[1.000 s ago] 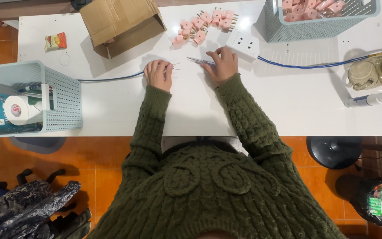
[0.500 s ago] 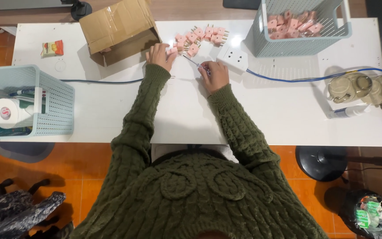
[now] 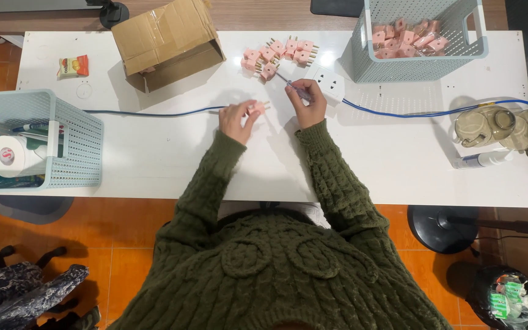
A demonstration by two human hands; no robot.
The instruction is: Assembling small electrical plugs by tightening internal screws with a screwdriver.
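My left hand [image 3: 237, 119] holds a small pink plug adapter [image 3: 256, 107] with brass pins just above the white table [image 3: 154, 153]. My right hand [image 3: 308, 104] grips a thin screwdriver [image 3: 293, 87] whose tip points up and left toward a pile of several pink plug adapters [image 3: 279, 54]. A white socket block [image 3: 329, 84] on a blue cable [image 3: 423, 113] lies right beside my right hand. Both arms wear a dark green knitted sweater.
An open cardboard box [image 3: 166, 43] lies at the back left. A pale blue basket [image 3: 420, 36] with more pink adapters stands back right. Another basket [image 3: 62, 140] with a tape roll hangs over the left edge. Glass teapots [image 3: 502, 128] sit at the right.
My left hand reached to the pile half a second ago and has come back toward me with a pink adapter. My right hand stayed by the socket block with the screwdriver.
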